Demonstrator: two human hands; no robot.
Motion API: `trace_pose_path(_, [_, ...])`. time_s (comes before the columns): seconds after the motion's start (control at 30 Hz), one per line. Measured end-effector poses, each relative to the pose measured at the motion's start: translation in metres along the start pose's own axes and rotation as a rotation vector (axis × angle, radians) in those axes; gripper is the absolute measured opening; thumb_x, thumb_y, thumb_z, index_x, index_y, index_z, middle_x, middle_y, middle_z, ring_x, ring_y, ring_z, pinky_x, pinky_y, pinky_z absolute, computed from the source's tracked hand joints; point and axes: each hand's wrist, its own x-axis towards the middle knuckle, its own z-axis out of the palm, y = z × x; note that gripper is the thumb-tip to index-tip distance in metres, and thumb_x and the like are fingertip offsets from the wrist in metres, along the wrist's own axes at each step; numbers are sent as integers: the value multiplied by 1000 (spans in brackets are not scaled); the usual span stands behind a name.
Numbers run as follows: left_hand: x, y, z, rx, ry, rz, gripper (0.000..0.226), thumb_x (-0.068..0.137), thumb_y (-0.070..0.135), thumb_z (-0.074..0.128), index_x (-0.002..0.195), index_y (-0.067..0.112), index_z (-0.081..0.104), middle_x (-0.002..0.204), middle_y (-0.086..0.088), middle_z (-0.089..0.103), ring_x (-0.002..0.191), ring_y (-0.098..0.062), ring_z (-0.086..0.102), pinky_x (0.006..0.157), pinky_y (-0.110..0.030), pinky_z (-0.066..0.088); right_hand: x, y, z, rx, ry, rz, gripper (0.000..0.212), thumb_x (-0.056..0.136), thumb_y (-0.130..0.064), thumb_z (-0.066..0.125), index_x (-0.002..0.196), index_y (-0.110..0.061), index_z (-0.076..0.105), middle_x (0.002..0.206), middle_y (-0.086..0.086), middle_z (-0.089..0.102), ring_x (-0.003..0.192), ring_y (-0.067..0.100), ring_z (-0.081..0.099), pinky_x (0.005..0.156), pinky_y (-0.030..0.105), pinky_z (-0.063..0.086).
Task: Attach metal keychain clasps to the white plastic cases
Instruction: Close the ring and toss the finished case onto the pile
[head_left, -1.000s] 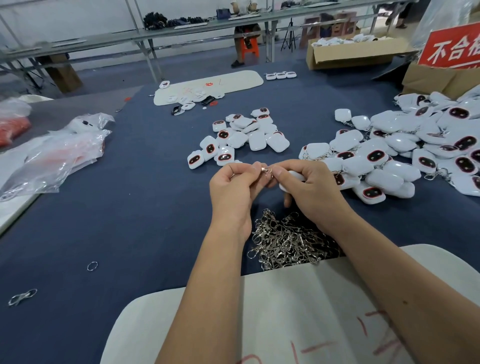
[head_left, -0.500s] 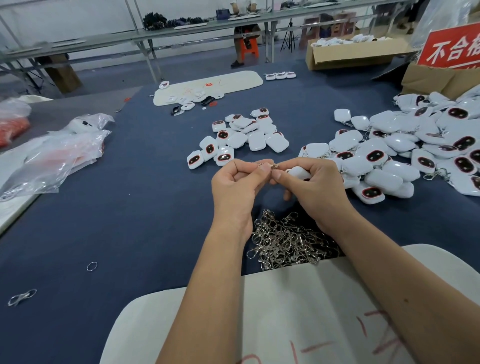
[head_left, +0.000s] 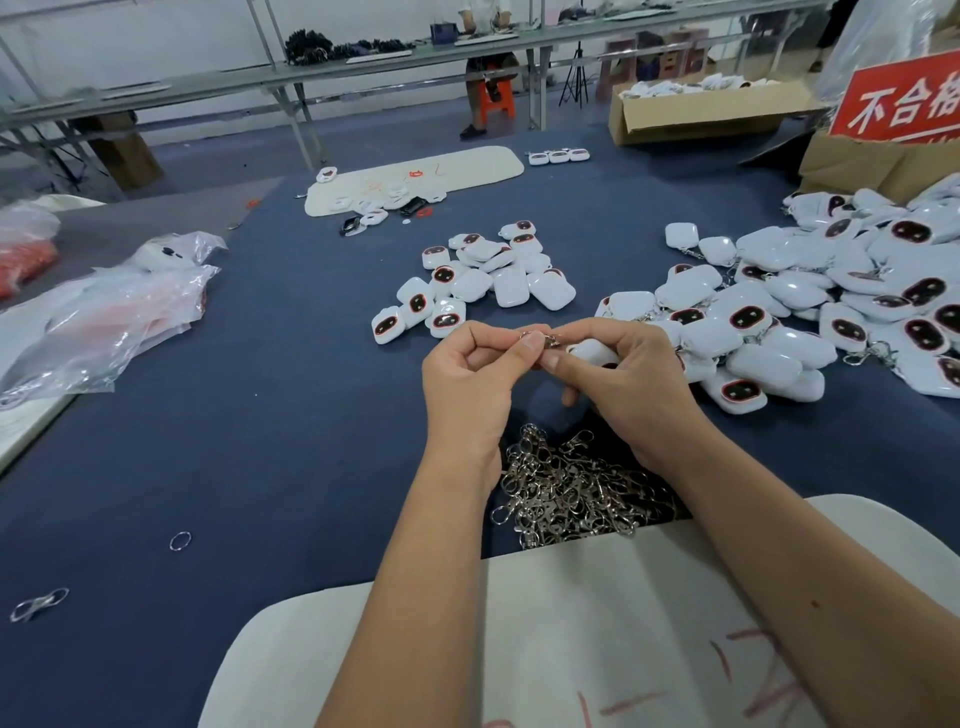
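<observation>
My left hand (head_left: 470, 384) pinches a small metal keychain clasp (head_left: 540, 339) between thumb and forefinger. My right hand (head_left: 631, 387) meets it fingertip to fingertip and holds a white plastic case (head_left: 595, 352), mostly hidden in the palm. Both hands hover above a tangled heap of silver clasps (head_left: 574, 488) on the blue cloth. A small group of white cases with dark red-rimmed windows (head_left: 470, 288) lies just beyond the hands. A much larger pile of cases (head_left: 831, 306), some with clasps on them, spreads to the right.
A cream pad (head_left: 597, 639) with red marks lies under my forearms. Clear plastic bags (head_left: 109, 317) sit at the left. Loose rings (head_left: 180, 541) and a stray clasp (head_left: 39, 604) lie front left. Cardboard boxes (head_left: 711, 111) and a red sign (head_left: 898, 101) stand far right.
Both hands have risen slightly and kept working the clasp against the case; the fingertips have shifted a little. Nothing else on the table has moved.
</observation>
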Motion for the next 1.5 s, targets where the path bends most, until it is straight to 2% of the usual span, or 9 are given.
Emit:
trace_pose_path(0.17, [1,1,-3,41,31,10,17,88,-1,75,80,8,63,93,-7,80,80,-12,69,79,-28,55,2,1,-2,42,54,61,7,89,-15,81,83,-17,78,80,8,77,53,10,56,51,15,44])
trace_pose_path(0.33, [3,3,-7,144,47,15,17,87,3,77,78,12,65,82,0,78,78,-13,64,74,-27,56,1,2,-1,31,80,59,6,88,-16,81,83,-16,78,77,18,74,55,13,57,52,17,44])
trace_pose_path(0.43, [5,1,-12,338,43,120,13,88,10,76,78,16,70,78,4,72,77,-8,64,80,-34,57,-1,2,3,-161,91,-8,8,88,-18,81,82,-22,78,66,-1,72,51,8,60,54,20,49])
trace_pose_path(0.53, [4,0,-13,526,-53,213,11,87,12,74,79,19,74,79,8,72,77,-6,63,77,-21,52,-2,1,5,-248,76,-30,11,89,-16,79,83,-25,79,64,-14,70,50,4,60,55,21,51])
trace_pose_path(0.8, [6,-2,-16,662,-92,301,13,87,8,76,80,19,76,75,12,71,72,1,61,71,-8,45,-2,0,4,-238,81,-42,18,90,-13,78,84,-29,80,74,-13,75,51,5,60,58,21,52])
trace_pose_path(1.07, [9,-3,-18,637,-118,254,16,93,9,71,86,21,77,85,5,75,85,-21,70,85,-48,59,-1,0,4,-220,78,-23,14,91,-14,78,86,-27,81,73,-14,75,52,2,60,58,15,49])
trace_pose_path(1.23, [8,-5,-16,668,-107,313,15,88,12,76,80,25,74,78,14,72,75,-1,63,70,-11,48,-3,-4,4,-209,81,-14,12,92,-13,77,86,-23,80,68,-15,73,51,1,59,56,13,47])
trace_pose_path(1.33, [8,-7,-15,718,-94,327,15,91,11,71,81,22,71,78,13,70,77,-1,61,68,-8,43,-5,-5,6,-312,69,-47,10,91,-15,78,85,-24,80,63,-20,69,56,-1,60,60,12,46])
trace_pose_path(1.5, [9,-8,-17,723,-101,282,16,94,10,69,82,21,70,80,12,69,74,2,60,67,-7,41,-8,-9,12,-564,136,-227,13,89,-13,77,99,-19,82,91,-10,76,90,4,68,88,17,49])
